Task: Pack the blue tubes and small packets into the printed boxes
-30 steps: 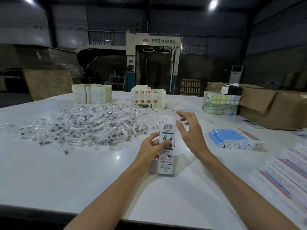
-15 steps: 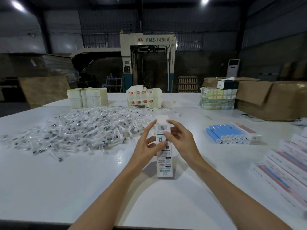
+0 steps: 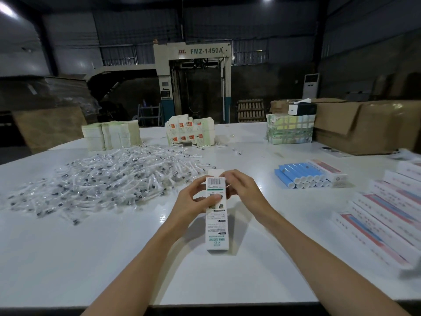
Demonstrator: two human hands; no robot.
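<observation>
Both hands clamp one printed box [image 3: 217,224] at table [image 3: 91,258] centre, its far end raised.
Left hand [image 3: 193,201] grips the upper half, thumb curled over the printed face. Right hand [image 3: 243,190] pinches the far end by the raised top flap [image 3: 216,173], fingers bent, exact contact partly hidden. Likely step: working the flap end. Keep the left hold firm, keep the mouth square, don't crush the card. Blue tubes [image 3: 300,174] sit at 2 o'clock, small packets [image 3: 109,179] are heaped at 10 o'clock, and flat-lying boxes [image 3: 391,215] are at 3 o'clock.
</observation>
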